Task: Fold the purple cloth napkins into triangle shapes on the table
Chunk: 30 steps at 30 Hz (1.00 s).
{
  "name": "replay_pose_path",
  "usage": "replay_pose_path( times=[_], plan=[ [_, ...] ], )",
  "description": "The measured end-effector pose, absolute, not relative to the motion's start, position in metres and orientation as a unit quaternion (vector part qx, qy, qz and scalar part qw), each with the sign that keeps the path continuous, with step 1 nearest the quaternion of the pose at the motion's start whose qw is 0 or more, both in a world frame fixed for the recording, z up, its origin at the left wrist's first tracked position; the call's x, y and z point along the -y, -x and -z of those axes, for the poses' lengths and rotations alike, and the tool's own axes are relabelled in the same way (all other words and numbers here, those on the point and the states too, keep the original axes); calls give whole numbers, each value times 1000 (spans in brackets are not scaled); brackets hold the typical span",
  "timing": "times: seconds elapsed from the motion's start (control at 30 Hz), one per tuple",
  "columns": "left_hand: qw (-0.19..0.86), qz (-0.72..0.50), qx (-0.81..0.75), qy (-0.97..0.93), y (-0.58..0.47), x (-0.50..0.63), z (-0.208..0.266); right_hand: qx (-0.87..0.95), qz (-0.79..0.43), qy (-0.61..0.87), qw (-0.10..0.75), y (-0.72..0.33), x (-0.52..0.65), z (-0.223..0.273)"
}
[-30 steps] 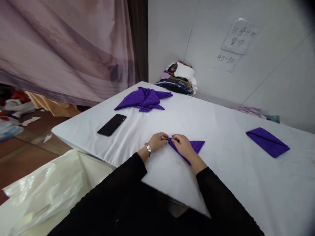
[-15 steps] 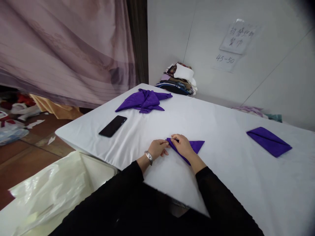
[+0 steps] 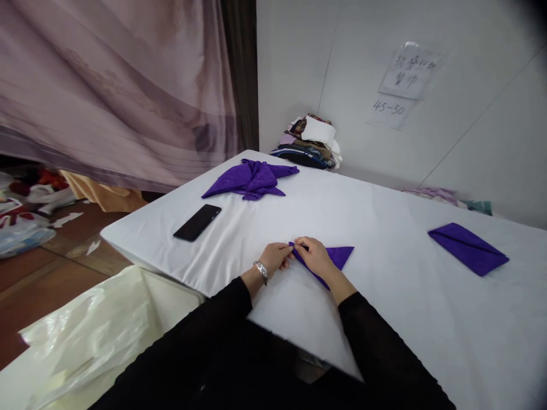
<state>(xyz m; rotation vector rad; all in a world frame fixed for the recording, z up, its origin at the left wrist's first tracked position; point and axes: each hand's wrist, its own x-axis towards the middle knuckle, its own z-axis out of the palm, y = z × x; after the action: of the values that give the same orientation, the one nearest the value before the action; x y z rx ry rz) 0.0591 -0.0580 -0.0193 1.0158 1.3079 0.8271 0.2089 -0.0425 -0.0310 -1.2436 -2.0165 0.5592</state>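
A purple napkin (image 3: 341,256), folded to a triangular shape, lies on the white-covered table (image 3: 384,319) close in front of me. My left hand (image 3: 276,257), with a silver bracelet at the wrist, pinches the napkin's left corner between thumb and finger. Over the same corner, my right hand (image 3: 314,254) grips the cloth with its fingertips and hides part of the folds. The napkin's pointed right end sticks out past my right hand and rests on the tablecloth.
A crumpled heap of purple cloth (image 3: 254,180) lies toward the back left. Nearer is a black phone (image 3: 198,222). A folded purple napkin (image 3: 469,249) rests at the right. Stacked clothes (image 3: 314,139) stand behind the table; a plastic bag (image 3: 98,324) is at the lower left.
Both hands stay at the napkin's left corner, and my fingertips have come slightly closer together. The whole view has shifted a little.
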Motion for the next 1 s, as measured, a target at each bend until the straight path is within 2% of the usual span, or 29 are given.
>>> replay_pose_path(
  times=[0.27,0.57,1.0],
  plan=[
    [625,-343,-564,-418,-59,55,13,783,-228,464,345,-209,43,30],
    [584,-302,-597,-460,-56,45,13,815,-117,450,347,-212,56,41],
    [507,-249,-616,-549,-49,31,15,843,-83,450,283,-214,64,50]
  ],
)
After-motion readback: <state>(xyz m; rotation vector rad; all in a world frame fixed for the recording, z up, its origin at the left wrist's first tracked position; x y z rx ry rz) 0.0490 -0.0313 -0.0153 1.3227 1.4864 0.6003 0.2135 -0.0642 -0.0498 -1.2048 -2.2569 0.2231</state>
